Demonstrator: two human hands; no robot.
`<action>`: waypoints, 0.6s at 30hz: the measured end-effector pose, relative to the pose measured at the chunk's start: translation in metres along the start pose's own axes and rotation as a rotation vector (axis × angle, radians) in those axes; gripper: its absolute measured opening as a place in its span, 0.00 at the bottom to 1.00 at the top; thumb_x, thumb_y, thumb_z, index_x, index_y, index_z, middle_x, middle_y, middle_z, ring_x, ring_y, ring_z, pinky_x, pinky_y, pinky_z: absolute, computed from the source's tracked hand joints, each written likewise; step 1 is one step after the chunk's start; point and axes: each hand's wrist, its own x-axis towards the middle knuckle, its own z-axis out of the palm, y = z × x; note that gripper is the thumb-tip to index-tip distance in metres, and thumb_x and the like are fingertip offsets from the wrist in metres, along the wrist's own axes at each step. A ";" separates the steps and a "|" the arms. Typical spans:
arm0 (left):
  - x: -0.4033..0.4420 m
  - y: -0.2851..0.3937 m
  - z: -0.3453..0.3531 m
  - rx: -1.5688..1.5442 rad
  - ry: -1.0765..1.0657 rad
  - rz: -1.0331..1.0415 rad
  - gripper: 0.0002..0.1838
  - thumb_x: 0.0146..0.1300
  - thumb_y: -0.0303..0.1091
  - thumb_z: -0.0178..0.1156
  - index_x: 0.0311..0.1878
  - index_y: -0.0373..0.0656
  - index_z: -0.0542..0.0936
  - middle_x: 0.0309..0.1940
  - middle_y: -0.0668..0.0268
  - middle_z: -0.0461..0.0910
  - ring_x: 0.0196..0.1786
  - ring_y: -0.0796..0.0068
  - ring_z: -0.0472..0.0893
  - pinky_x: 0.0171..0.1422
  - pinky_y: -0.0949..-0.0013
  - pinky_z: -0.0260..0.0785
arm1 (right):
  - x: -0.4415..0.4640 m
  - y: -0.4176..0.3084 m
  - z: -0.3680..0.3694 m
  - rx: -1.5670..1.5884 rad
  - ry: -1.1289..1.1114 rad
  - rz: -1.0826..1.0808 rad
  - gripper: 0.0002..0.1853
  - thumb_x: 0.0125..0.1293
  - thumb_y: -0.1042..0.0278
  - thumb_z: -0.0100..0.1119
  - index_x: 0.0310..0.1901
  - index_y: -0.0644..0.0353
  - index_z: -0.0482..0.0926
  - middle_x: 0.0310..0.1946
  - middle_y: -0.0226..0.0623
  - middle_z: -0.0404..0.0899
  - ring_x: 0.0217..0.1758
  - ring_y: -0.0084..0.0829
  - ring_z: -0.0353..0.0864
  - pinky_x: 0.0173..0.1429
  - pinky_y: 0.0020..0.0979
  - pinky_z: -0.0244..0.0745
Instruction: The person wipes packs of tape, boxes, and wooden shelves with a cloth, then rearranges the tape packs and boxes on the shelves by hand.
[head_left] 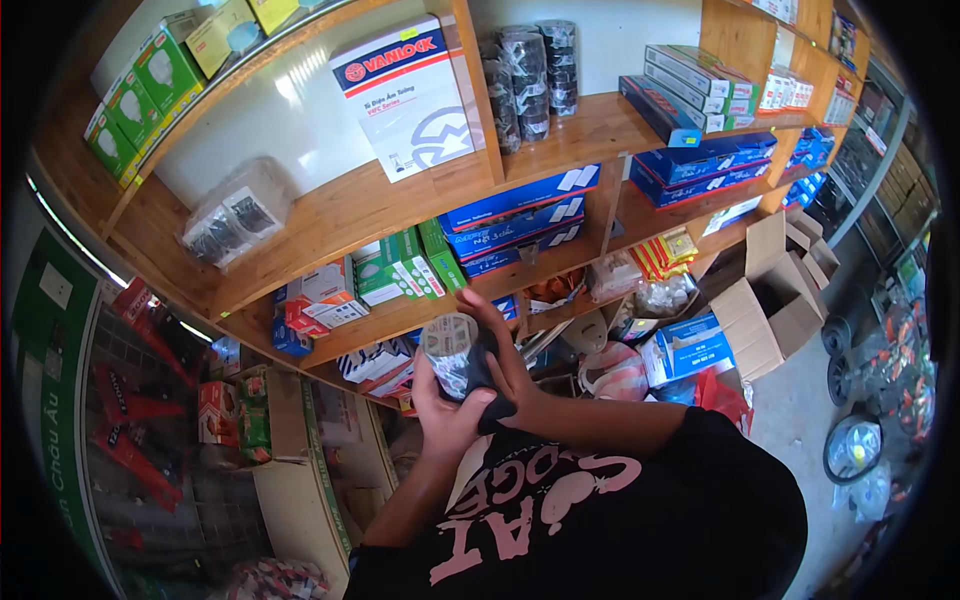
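Both hands are around a short cylinder that looks like a stack of black tape rolls (452,350) in clear, shiny wrap, held in front of my chest. Its pale, printed round end faces up towards the camera. My left hand (443,412) grips the lower near side, thumb across the wrap. My right hand (508,365) curls around the far right side, fingers pointing up. Part of the black side is hidden by the fingers. Similar dark wrapped stacks (525,85) stand on the upper shelf ahead.
A wooden shelf unit (330,235) runs across the front, carrying a white VANLOCK box (405,100), green bulb boxes (165,75) and blue boxes (525,220). Open cardboard boxes (760,320) and bags sit on the floor at right. A green panel (50,370) stands at left.
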 end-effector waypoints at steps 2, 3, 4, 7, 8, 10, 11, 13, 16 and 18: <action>0.006 0.001 -0.012 0.191 -0.052 0.102 0.43 0.53 0.51 0.78 0.64 0.30 0.75 0.56 0.57 0.76 0.61 0.62 0.75 0.69 0.61 0.64 | -0.053 0.068 0.008 0.467 0.166 0.264 0.31 0.77 0.56 0.51 0.75 0.62 0.57 0.72 0.44 0.62 0.75 0.36 0.64 0.79 0.39 0.56; 0.009 0.006 -0.016 0.330 -0.085 0.231 0.42 0.52 0.51 0.78 0.62 0.31 0.76 0.54 0.57 0.76 0.59 0.62 0.75 0.68 0.61 0.64 | -0.058 0.060 0.011 0.385 0.151 0.307 0.31 0.75 0.57 0.55 0.72 0.62 0.59 0.69 0.42 0.64 0.72 0.34 0.66 0.76 0.38 0.60; 0.011 0.008 -0.018 0.468 -0.117 0.362 0.41 0.51 0.52 0.79 0.60 0.31 0.78 0.53 0.57 0.77 0.58 0.62 0.75 0.66 0.61 0.65 | -0.062 0.052 0.015 0.303 0.132 0.349 0.31 0.72 0.58 0.60 0.70 0.61 0.61 0.65 0.41 0.67 0.69 0.32 0.68 0.73 0.37 0.63; 0.014 0.000 -0.022 0.235 -0.129 0.327 0.43 0.51 0.55 0.79 0.62 0.31 0.78 0.51 0.57 0.77 0.56 0.62 0.76 0.64 0.62 0.66 | -0.061 0.031 0.025 0.333 0.077 0.364 0.31 0.68 0.61 0.66 0.67 0.61 0.65 0.60 0.39 0.72 0.62 0.32 0.74 0.67 0.34 0.70; 0.017 0.010 -0.020 0.228 -0.179 0.260 0.42 0.53 0.54 0.78 0.62 0.31 0.78 0.51 0.56 0.77 0.55 0.61 0.76 0.64 0.61 0.67 | -0.066 0.053 0.028 0.224 0.052 0.354 0.29 0.67 0.61 0.66 0.65 0.60 0.68 0.59 0.41 0.74 0.62 0.36 0.76 0.66 0.36 0.72; 0.018 0.013 -0.021 0.253 -0.183 0.245 0.40 0.54 0.52 0.78 0.61 0.31 0.78 0.51 0.55 0.78 0.55 0.61 0.76 0.64 0.60 0.67 | -0.056 0.039 0.021 -0.057 -0.015 0.319 0.25 0.66 0.62 0.66 0.62 0.58 0.73 0.58 0.43 0.77 0.61 0.42 0.79 0.65 0.38 0.74; 0.018 0.014 -0.021 0.266 -0.181 0.239 0.39 0.55 0.51 0.78 0.61 0.31 0.78 0.52 0.55 0.78 0.55 0.61 0.77 0.64 0.60 0.67 | -0.042 0.013 0.012 -0.229 -0.061 0.293 0.24 0.65 0.63 0.65 0.62 0.57 0.75 0.57 0.43 0.78 0.61 0.44 0.79 0.65 0.39 0.74; 0.005 0.008 -0.031 0.366 -0.087 0.244 0.38 0.58 0.50 0.76 0.63 0.30 0.77 0.52 0.54 0.79 0.58 0.58 0.75 0.66 0.58 0.66 | -0.026 -0.001 0.007 -0.377 -0.112 0.181 0.24 0.62 0.62 0.67 0.60 0.57 0.78 0.57 0.43 0.81 0.60 0.42 0.82 0.67 0.39 0.72; -0.004 -0.010 -0.046 0.795 0.001 0.448 0.38 0.61 0.51 0.71 0.65 0.28 0.76 0.53 0.52 0.77 0.63 0.55 0.71 0.69 0.57 0.62 | 0.018 -0.027 -0.003 -0.319 -0.155 0.210 0.26 0.58 0.62 0.69 0.57 0.65 0.81 0.58 0.49 0.82 0.62 0.40 0.81 0.71 0.36 0.68; -0.010 -0.029 -0.038 0.547 0.051 0.298 0.33 0.70 0.50 0.62 0.64 0.27 0.74 0.58 0.50 0.72 0.63 0.56 0.71 0.71 0.59 0.60 | 0.020 -0.016 -0.002 -0.279 -0.094 0.000 0.28 0.61 0.60 0.68 0.61 0.66 0.78 0.60 0.49 0.81 0.65 0.39 0.80 0.73 0.35 0.67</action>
